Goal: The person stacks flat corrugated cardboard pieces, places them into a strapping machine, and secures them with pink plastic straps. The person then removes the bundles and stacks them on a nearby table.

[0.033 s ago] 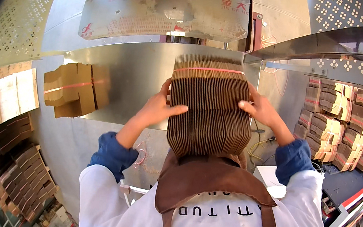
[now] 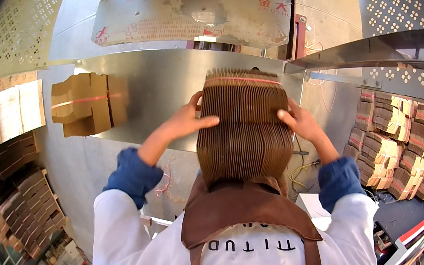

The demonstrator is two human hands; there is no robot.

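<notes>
A thick bundle of folded brown cardboard sheets stands in front of my body, sheets on edge, with a pink strap across its far part. Its near end reaches my brown apron. My left hand holds the left side, thumb lying over the near-facing edges. On the opposite side my right hand grips it, thumb likewise on top. The remaining fingers of both hands are partly hidden behind the bundle. Beneath its far part is a shiny metal table.
Another strapped cardboard bundle lies at the table's left end. A metal plate of the machine rises behind the table. Piles of strapped cardboard stand at right, with more stacks at lower left. A yellow cable lies on the floor.
The bundle's far end has come slightly nearer to me, uncovering a small dark knob at the table's back edge. Both hands still hold its sides.
</notes>
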